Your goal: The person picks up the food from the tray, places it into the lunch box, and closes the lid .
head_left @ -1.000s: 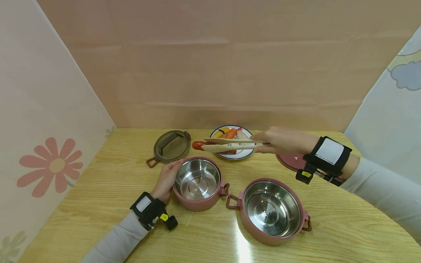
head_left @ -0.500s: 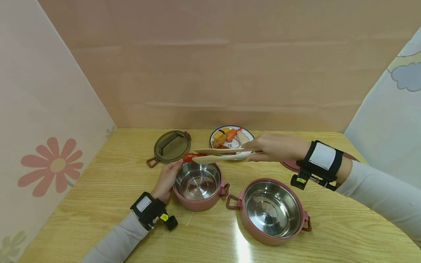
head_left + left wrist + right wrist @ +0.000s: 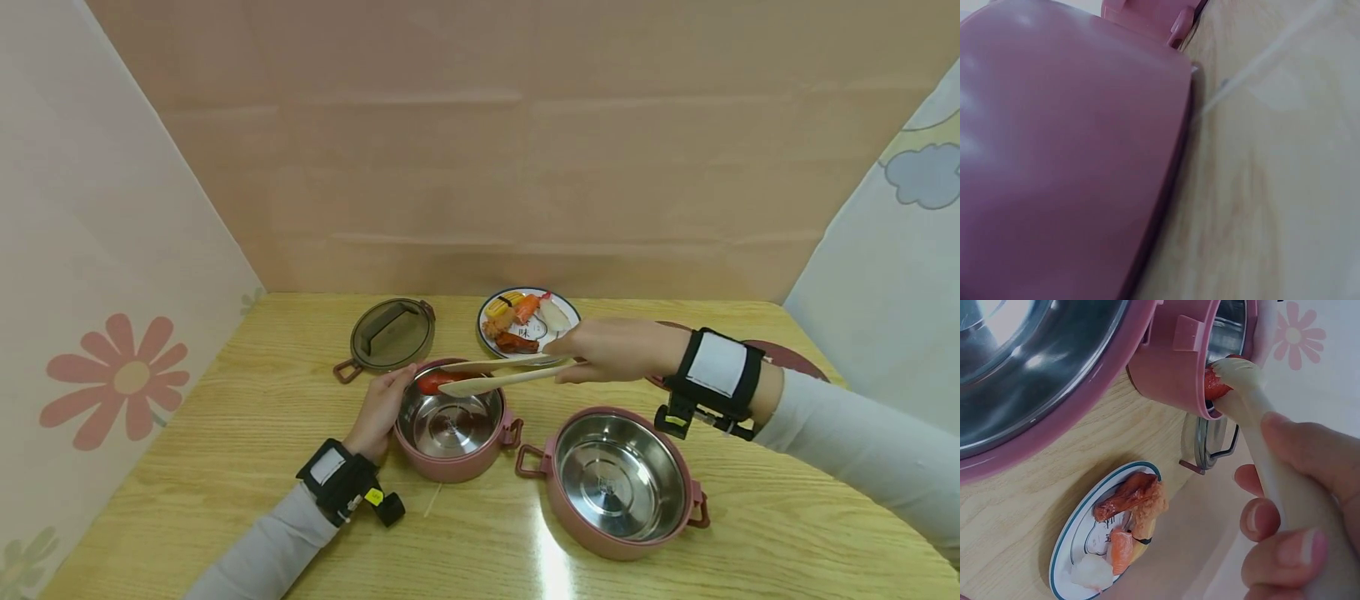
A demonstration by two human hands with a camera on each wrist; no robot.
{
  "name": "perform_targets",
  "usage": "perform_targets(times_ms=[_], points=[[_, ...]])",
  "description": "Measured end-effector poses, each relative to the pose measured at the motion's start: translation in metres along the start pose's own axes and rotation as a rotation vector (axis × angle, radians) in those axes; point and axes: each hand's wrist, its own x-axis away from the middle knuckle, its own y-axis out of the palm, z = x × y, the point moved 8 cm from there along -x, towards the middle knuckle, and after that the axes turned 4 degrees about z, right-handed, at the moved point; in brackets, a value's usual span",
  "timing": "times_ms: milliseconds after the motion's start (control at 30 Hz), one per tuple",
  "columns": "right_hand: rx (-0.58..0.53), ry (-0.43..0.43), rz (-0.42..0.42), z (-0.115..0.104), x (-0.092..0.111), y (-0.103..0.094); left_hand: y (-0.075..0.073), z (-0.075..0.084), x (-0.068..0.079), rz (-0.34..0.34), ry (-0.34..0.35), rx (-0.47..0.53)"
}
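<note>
My left hand (image 3: 381,410) grips the left side of a small pink pot (image 3: 450,472) with a steel inside; its left handle is hidden. In the left wrist view the pot's pink wall (image 3: 1072,150) fills the left half. My right hand (image 3: 618,347) holds pale tongs (image 3: 510,379), fingers curled round them in the right wrist view. Between the tongs' tips is a shiny red, sausage-like piece of food (image 3: 431,382), just inside the small pot's far rim.
A larger pink pot (image 3: 558,500) stands at right front. Behind are a plate (image 3: 551,357) with several food pieces, a dark lid (image 3: 405,343) at left and a reddish lid (image 3: 787,357), partly covered by the right arm.
My right hand has brought the tongs and red piece left and down, from over the plate into the small pot's mouth. My left hand has stayed on the pot.
</note>
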Motion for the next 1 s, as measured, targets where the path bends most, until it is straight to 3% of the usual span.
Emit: perform_targets(times_ms=[667, 1000], points=[[0.141, 0.05, -0.036, -0.004, -0.013, 0.009, 0.0, 0.0, -0.002, 0.04, 0.025, -0.016], [0.177, 0.062, -0.063, -0.007, -0.019, 0.015, 0.002, 0.001, -0.001, 0.01, 0.017, -0.015]])
